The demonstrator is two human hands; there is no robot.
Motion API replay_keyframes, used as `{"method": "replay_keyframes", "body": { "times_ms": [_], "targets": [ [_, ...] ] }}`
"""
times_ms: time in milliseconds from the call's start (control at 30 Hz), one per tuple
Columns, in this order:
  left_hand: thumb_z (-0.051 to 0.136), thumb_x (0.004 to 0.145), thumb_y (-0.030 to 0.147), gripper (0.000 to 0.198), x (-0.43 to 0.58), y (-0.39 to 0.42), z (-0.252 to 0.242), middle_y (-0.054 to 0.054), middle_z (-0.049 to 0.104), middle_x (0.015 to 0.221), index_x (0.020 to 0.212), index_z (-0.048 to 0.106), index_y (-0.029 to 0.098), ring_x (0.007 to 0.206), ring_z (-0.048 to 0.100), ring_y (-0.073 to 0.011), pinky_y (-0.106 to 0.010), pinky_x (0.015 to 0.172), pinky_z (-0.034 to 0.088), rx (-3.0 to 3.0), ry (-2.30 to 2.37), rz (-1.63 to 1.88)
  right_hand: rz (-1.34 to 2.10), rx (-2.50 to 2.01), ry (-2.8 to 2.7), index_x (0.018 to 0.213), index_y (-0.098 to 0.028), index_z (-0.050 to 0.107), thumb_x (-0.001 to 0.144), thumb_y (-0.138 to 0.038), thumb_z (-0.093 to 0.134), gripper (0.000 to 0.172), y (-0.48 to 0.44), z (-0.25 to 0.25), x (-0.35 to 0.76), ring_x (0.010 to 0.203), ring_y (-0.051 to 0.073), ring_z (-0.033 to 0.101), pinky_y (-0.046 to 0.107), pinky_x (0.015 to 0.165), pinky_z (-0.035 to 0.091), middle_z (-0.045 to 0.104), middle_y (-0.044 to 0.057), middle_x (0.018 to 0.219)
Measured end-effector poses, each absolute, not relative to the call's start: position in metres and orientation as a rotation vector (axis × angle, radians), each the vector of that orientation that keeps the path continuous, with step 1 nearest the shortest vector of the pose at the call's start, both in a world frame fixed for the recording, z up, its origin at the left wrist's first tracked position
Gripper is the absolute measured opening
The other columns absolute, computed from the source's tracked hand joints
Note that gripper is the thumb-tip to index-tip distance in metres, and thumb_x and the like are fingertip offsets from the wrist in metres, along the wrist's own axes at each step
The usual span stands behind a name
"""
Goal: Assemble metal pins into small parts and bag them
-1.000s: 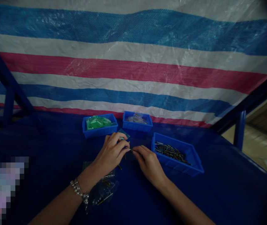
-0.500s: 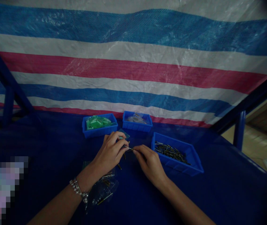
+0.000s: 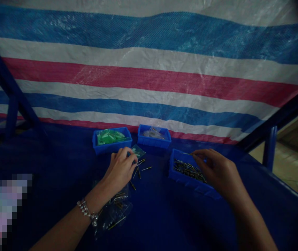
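Note:
My right hand (image 3: 216, 172) is over the right blue bin, its fingertips pinching a thin metal rod (image 3: 185, 153) that points left. Below it, the bin (image 3: 173, 176) holds a heap of similar rods (image 3: 189, 170) with dark and brass-coloured ends. My left hand (image 3: 122, 167), a silver bracelet on its wrist, is closed with fingertips down at the table; whatever they grip is hidden. Several loose rods (image 3: 146, 168) lie just right of those fingers. A small clear packet (image 3: 138, 150) shows behind them. Clear bags with rods inside (image 3: 116, 212) lie beside the left wrist.
At the back stand a blue bin (image 3: 99, 149) of green packets (image 3: 111, 136) and another blue bin (image 3: 154, 141) with clear plastic bags (image 3: 151, 133). A striped sheet (image 3: 149, 80) hangs behind the blue table (image 3: 159, 216). Blue frame bars (image 3: 270, 146) rise at both sides.
My right hand has moved right, from beside my left hand to above the right bin, with a rod in its fingertips. A loose rod now shows on the table where it was.

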State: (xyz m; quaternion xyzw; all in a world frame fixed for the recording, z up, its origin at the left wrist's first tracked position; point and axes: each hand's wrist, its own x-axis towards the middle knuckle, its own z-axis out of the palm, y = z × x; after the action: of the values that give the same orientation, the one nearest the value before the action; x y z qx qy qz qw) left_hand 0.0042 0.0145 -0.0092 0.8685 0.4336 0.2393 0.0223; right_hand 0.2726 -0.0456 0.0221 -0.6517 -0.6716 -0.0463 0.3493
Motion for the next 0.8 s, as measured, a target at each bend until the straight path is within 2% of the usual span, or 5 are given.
{"method": "replay_keyframes", "body": {
  "times_ms": [267,500,700,800],
  "targets": [
    [0.055,0.072,0.019,0.007,0.006,0.011,-0.016,-0.007,0.046,0.101,0.079,0.056,0.018,0.092,0.043,-0.0257,-0.039,0.070,0.034,2.703,1.377,0.644,-0.131,-1.820,-1.863,0.082,-0.022,0.062,0.076,-0.033,0.050,0.017,-0.034,0.003,0.289,0.048,0.012,0.051,0.024,0.047,0.037,0.056,0.001,0.066],
    [0.056,0.071,0.020,0.003,0.009,0.009,-0.023,-0.007,0.048,0.096,0.071,0.055,0.017,0.091,0.043,-0.0253,-0.038,0.071,0.032,2.686,1.408,0.733,-0.137,-1.645,-1.796,0.084,-0.021,0.060,0.078,-0.027,0.049,0.014,-0.037,0.012,0.263,0.054,0.012,0.049,0.024,0.052,0.038,0.054,0.002,0.072],
    [0.055,0.072,0.019,0.002,0.010,0.010,-0.024,-0.007,0.050,0.098,0.073,0.056,0.018,0.094,0.043,-0.0256,-0.039,0.071,0.030,2.717,1.401,0.685,0.014,-1.479,-1.778,0.081,-0.018,0.059,0.081,-0.023,0.046,0.014,-0.043,0.020,0.231,0.055,0.011,0.048,0.023,0.052,0.038,0.052,0.002,0.069],
    [0.055,0.073,0.019,0.004,0.010,0.009,-0.018,-0.006,0.051,0.100,0.077,0.057,0.019,0.094,0.043,-0.0243,-0.040,0.073,0.030,2.735,1.359,0.766,0.087,-1.403,-1.811,0.081,-0.018,0.059,0.083,-0.023,0.045,0.015,-0.045,0.018,0.215,0.058,0.012,0.049,0.023,0.054,0.039,0.053,0.002,0.068]
  ]
}}
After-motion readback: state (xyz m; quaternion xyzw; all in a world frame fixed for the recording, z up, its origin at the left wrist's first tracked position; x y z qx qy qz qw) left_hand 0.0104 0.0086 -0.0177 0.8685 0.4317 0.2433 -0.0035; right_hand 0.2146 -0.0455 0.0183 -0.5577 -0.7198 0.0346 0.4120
